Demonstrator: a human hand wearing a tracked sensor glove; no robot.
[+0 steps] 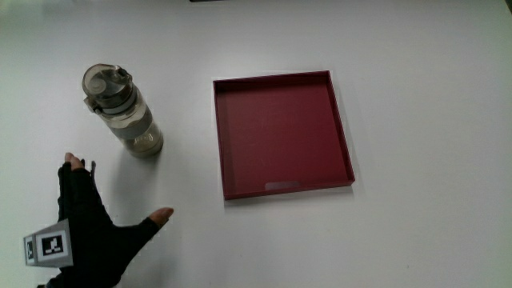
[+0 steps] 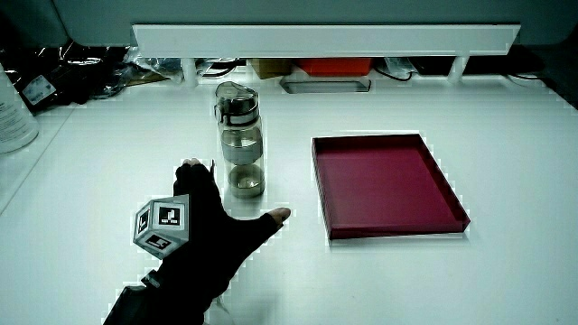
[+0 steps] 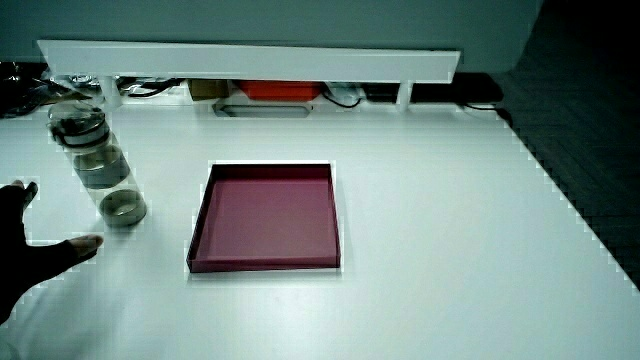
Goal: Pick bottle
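Observation:
A clear bottle (image 1: 124, 110) with a grey lid stands upright on the white table beside a dark red tray (image 1: 344, 136). Both side views show the bottle (image 2: 240, 140) (image 3: 97, 165) upright too. The gloved hand (image 1: 96, 220) hovers just nearer to the person than the bottle, a short gap away. Its fingers (image 1: 160, 215) are spread wide and hold nothing. A patterned cube (image 2: 163, 224) sits on its back. In a side view only part of the hand (image 3: 25, 255) shows.
The red tray (image 2: 452, 203) (image 3: 338, 225) holds nothing. A low white partition (image 2: 325, 36) (image 3: 250, 60) runs along the table's edge farthest from the person, with cables and boxes under it. A white container (image 2: 13, 113) stands near the table's edge.

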